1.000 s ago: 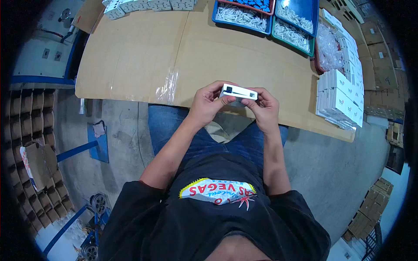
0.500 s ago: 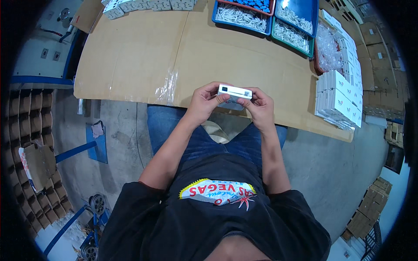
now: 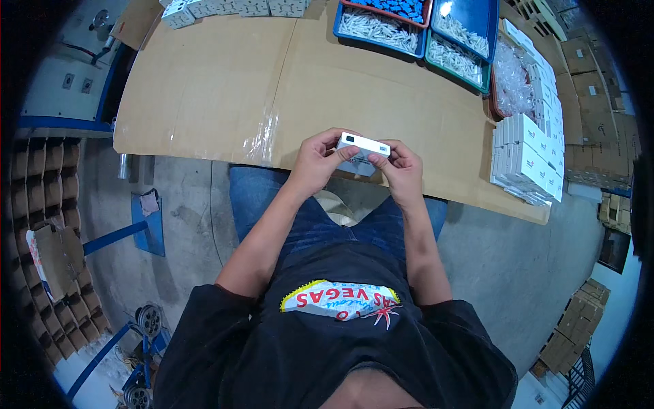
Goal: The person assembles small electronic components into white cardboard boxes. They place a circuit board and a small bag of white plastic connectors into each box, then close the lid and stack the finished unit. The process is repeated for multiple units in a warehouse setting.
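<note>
A small white box [image 3: 358, 165] is held between my two hands just above the table's near edge. Its narrow upper side faces up with a dark square mark near the left end, and part of its broad side shows below. My left hand [image 3: 315, 165] grips the left end, thumb pressed on the broad side and fingers behind. On the other end, my right hand [image 3: 405, 174] is closed in the same way. The fingertips behind the box are hidden.
Cardboard covers the table [image 3: 204, 102]. Stacked white boxes [image 3: 528, 153] stand at its right end beside a red tray of clear plastic bags [image 3: 511, 75]. Bins of small white pieces [image 3: 378, 33] and blue pieces [image 3: 395, 7] sit at the back; patterned boxes [image 3: 225, 7] line the far left.
The box has tilted a little, so more of its broad side shows below the narrow side. My right hand has shifted slightly left with it; both hands keep their hold.
</note>
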Demonstrator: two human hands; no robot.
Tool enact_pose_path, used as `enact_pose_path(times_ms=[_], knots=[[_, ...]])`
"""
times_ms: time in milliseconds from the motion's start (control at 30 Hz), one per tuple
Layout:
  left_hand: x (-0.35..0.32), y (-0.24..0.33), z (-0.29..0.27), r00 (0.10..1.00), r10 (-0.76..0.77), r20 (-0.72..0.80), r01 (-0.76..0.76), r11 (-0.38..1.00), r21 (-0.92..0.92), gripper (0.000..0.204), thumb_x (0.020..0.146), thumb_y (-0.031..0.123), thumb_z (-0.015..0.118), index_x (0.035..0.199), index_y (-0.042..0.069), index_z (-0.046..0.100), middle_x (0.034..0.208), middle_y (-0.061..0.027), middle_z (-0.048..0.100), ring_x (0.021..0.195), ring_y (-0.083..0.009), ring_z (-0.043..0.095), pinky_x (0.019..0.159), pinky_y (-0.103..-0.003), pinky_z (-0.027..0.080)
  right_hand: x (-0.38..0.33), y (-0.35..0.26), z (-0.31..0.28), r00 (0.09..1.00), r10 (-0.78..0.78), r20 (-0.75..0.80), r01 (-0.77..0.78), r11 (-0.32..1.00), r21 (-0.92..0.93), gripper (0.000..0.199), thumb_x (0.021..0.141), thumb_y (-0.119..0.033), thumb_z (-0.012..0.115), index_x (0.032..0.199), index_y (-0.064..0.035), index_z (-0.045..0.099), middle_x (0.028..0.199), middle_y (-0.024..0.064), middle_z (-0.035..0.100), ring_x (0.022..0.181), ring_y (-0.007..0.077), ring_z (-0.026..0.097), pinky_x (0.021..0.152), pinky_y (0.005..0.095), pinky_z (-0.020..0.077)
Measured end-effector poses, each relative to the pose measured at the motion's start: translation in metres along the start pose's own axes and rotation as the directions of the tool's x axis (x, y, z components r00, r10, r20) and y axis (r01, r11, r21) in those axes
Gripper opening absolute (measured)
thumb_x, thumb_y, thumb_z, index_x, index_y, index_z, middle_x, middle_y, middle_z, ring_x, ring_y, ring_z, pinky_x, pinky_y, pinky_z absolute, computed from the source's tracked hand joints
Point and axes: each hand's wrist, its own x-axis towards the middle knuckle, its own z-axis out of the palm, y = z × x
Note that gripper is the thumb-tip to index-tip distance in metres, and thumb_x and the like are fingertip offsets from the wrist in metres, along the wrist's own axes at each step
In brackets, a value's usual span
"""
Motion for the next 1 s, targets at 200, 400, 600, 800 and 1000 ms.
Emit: enact_pose_path(times_ms=[200,400,600,800,1000], knots=[[0.003,-0.009,0.002,0.997,0.073,-0.008,-0.073,0.99,-0.121,0.036,0.092,0.006,0.073,0.124,0.0,0.058,0.112,-0.0058,0.065,0.105,-0.014,0.063,0.093,-0.029,0.052,0.006,0.01,-0.007,0.998,-0.008,-0.055,0.012,0.997,0.081,0.029,0.089,-0.006,0.077,0.115,0.0028,0.066,0.107,0.0065,0.07,0.098,0.0131,0.065,0.087,0.027,0.0529],[0.005,0.0,0.004,0.979,-0.005,-0.205,-0.028,0.987,-0.156,0.04,0.088,0.002,0.077,0.121,0.0,0.053,0.115,-0.0087,0.063,0.101,-0.0138,0.064,0.087,-0.03,0.055,0.003,-0.004,0.009,0.997,0.016,-0.076,-0.016,1.0,0.006,0.053,0.083,-0.006,0.081,0.129,0.0004,0.057,0.122,0.011,0.065,0.114,0.0183,0.062,0.097,0.0344,0.0521],[0.002,0.0,0.016,0.98,0.135,-0.146,-0.141,0.989,-0.031,0.043,0.088,0.003,0.077,0.122,0.004,0.051,0.123,-0.0092,0.061,0.107,-0.0154,0.064,0.088,-0.03,0.056,0.0,-0.01,0.032,0.975,-0.222,-0.03,0.173,0.829,-0.532,0.063,0.079,-0.006,0.08,0.137,-0.0072,0.053,0.134,0.0134,0.059,0.123,0.0269,0.06,0.099,0.0412,0.0513],[0.002,-0.004,0.001,0.994,0.003,-0.112,-0.005,1.0,-0.021,0.023,0.092,0.009,0.073,0.086,0.006,0.052,0.107,-0.0046,0.058,0.103,-0.0151,0.062,0.092,-0.029,0.053,0.01,0.004,0.019,0.836,-0.542,-0.084,0.442,0.757,-0.481,0.051,0.087,0.01,0.062,0.134,-0.0082,0.064,0.15,0.0172,0.047,0.138,0.0294,0.048,0.112,0.0391,0.0392],[0.004,-0.022,-0.012,0.986,0.077,-0.145,-0.071,0.996,0.051,0.049,0.094,0.008,0.07,0.066,0.009,0.03,0.083,0.0006,0.046,0.078,-0.0075,0.053,0.078,-0.023,0.049,0.014,0.004,0.017,0.822,-0.557,-0.115,0.427,0.738,-0.523,0.053,0.086,0.011,0.062,0.135,-0.01,0.065,0.144,0.0163,0.051,0.134,0.0294,0.05,0.112,0.0379,0.0389]])
